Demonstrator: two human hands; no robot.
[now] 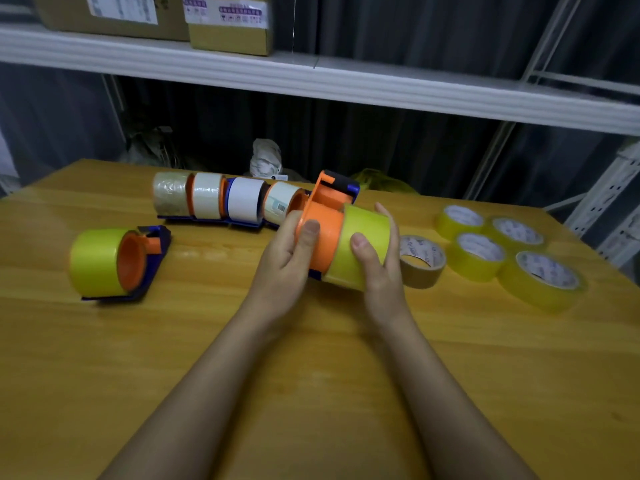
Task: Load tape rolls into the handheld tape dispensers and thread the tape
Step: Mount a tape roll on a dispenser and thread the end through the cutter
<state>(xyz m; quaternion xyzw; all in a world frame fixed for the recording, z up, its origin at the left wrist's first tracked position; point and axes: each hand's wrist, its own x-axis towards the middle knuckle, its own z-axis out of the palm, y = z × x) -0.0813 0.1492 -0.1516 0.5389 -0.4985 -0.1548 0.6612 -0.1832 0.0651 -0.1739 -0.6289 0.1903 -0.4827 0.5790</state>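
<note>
My left hand (291,251) grips an orange and blue tape dispenser (323,216) by its orange hub, held just above the wooden table (311,375). My right hand (377,261) holds a yellow tape roll (363,244) partly slid over that hub, thumb on its outer face and fingers curled round the far side. To the left, another dispenser with a yellow roll on it (114,263) lies on the table.
A row of several loaded dispensers (221,200) lies behind my hands. Several loose yellow rolls (502,251) and a brown roll (420,261) sit at the right. A white shelf (311,81) with cardboard boxes (228,26) hangs above the far edge.
</note>
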